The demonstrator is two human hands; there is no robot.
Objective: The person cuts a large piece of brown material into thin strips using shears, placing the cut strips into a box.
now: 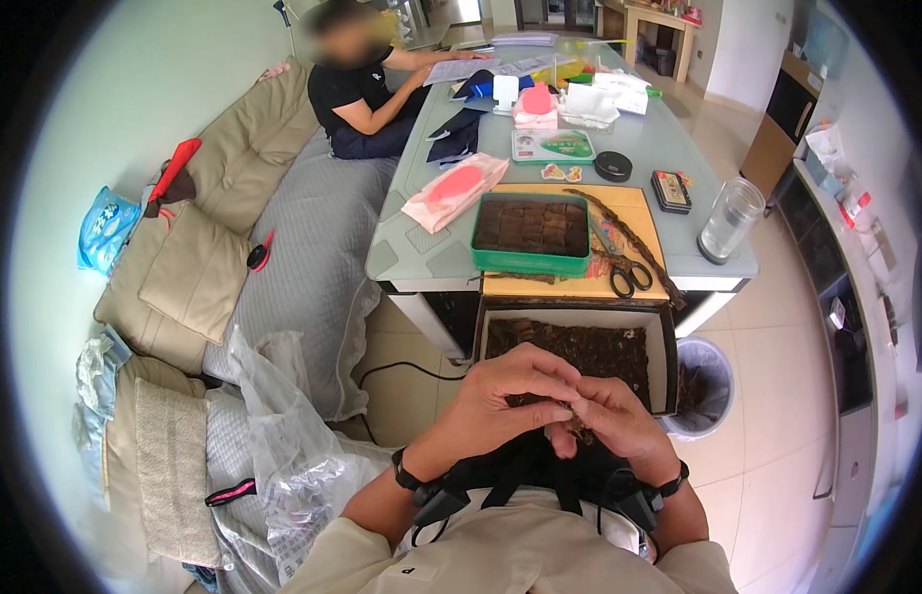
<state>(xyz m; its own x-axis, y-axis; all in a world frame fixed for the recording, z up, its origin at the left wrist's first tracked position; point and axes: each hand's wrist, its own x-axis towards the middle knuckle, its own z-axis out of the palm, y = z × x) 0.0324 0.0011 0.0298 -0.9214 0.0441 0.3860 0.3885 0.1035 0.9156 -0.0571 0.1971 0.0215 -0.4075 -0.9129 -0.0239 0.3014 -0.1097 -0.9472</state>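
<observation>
My left hand (517, 397) and my right hand (617, 419) meet above my lap, fingertips pinching a crumpled piece of brown dried leaf (578, 429). Most of the piece is hidden by the fingers. Just beyond them an open box (661, 364) holds dark brown crumbled plant matter (572, 345). On its yellow lid or board (624, 199) at the table edge stands a green tin (531, 262), filled with short dark brown rolls (531, 226) in rows. To the tin's right lie black-handled scissors (630, 279) and a long twisted brown stalk or leaf rope (632, 241).
A glass jar (732, 215) stands near the right corner of the glass table (439, 185). Tissue packs (457, 191), a tin lid (552, 146) and a round black lid (613, 166) lie farther back. A lined bin (706, 386) is right of the box. Another person (364, 89) sits at left, holding papers.
</observation>
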